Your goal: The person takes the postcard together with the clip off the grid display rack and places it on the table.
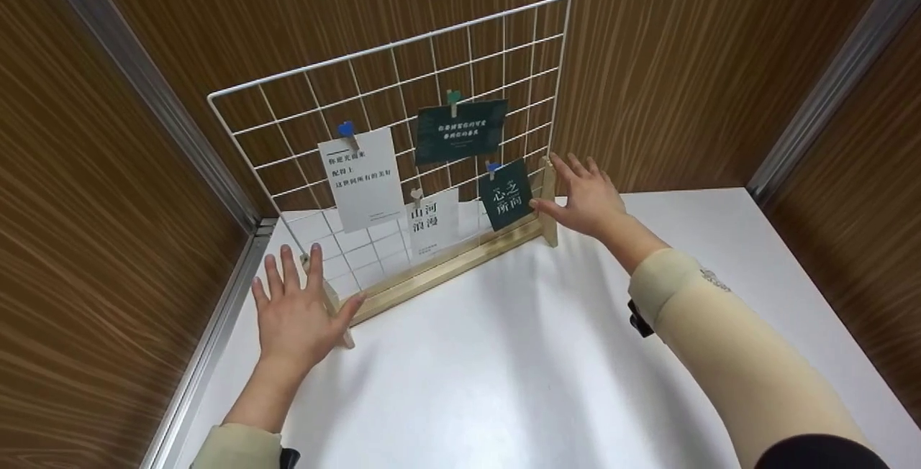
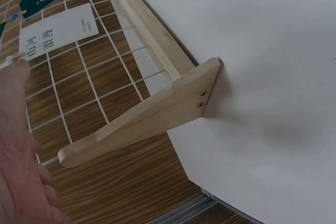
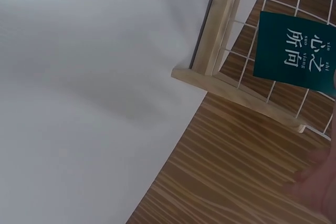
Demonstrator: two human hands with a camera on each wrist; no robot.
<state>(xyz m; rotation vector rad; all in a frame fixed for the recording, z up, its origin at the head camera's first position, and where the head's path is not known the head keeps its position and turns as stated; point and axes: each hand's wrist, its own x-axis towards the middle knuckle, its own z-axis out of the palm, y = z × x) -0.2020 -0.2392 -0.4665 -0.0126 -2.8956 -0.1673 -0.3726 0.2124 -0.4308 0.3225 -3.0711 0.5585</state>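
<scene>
A white wire grid panel [image 1: 392, 45] stands upright in a wooden base [image 1: 446, 269] on the table. Clipped to it are a large white card [image 1: 363, 199], a small white card [image 1: 435, 235], a wide dark green card [image 1: 460, 149] and a small dark green card [image 1: 496, 217]. My left hand [image 1: 296, 321], fingers spread, is beside the left wooden foot [image 2: 152, 108]. At the other end, my right hand [image 1: 591, 199] spreads its fingers beside the right wooden foot [image 3: 247, 95]. Neither hand grips anything; whether the right fingertips touch the stand I cannot tell.
Heart-topped clips hold the cards, among them a blue clip [image 1: 346, 129] and a green clip [image 1: 453, 97]. The white table [image 1: 460, 383] is bounded by a wood-grain back wall [image 1: 683, 80] and side walls with metal corner strips [image 1: 827, 80].
</scene>
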